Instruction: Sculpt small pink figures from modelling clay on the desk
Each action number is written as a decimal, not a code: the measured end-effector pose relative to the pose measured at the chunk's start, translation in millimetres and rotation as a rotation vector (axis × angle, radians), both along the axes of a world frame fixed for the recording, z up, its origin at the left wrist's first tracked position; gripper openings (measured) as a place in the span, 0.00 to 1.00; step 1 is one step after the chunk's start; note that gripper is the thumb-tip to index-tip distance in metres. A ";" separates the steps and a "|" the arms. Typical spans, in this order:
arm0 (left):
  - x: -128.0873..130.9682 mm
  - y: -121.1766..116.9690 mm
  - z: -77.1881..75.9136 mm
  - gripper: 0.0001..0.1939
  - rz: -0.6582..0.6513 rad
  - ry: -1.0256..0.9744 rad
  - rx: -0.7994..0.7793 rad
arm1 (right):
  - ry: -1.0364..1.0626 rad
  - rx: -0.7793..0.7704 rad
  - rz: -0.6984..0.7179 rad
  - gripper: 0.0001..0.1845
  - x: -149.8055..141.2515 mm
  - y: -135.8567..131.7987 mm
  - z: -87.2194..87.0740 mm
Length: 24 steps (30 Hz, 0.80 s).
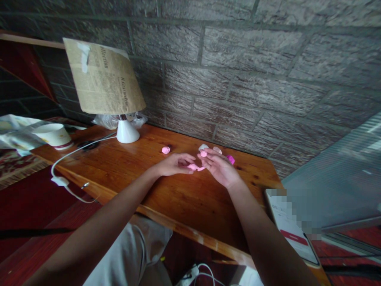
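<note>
Over the table's middle, my left hand [177, 164] has its thumb and fingers closed round a pink clay-like piece [193, 167]. A narrow pink strip [201, 169] lies between the two hands; whether it joins that piece I cannot tell. My right hand [222, 169] is turned partly palm-up, with a small round pink lump [203, 153] at its fingertips. Just behind it are a white lump [203, 146], a pale pink lump [218, 150] and a magenta lump [230, 159], all partly covered by the fingers. Another pink lump [166, 150] sits apart, to the left.
A lamp [104, 79] with a newsprint shade stands at the back left, its white cord [64, 159] hanging over the front edge. Left of it is a paper cup [55, 137]. A phone or tablet [293, 226] lies at the right edge. A stone-block wall [196, 87] rises behind.
</note>
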<state>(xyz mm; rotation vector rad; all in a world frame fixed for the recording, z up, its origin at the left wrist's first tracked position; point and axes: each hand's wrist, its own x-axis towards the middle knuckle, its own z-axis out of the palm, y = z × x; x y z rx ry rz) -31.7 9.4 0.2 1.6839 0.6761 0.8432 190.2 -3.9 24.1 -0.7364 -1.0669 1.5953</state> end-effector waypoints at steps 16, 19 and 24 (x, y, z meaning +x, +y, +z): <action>2.0 3.2 2.7 0.14 0.097 -0.003 0.222 | 0.011 -0.021 0.018 0.13 0.5 0.3 0.8; 1.9 3.0 4.2 0.14 0.149 -0.015 0.258 | 0.003 -0.034 0.019 0.14 0.1 -0.2 3.2; 2.1 2.8 3.8 0.17 0.166 -0.023 0.247 | 0.001 -0.056 0.008 0.16 1.7 0.9 5.5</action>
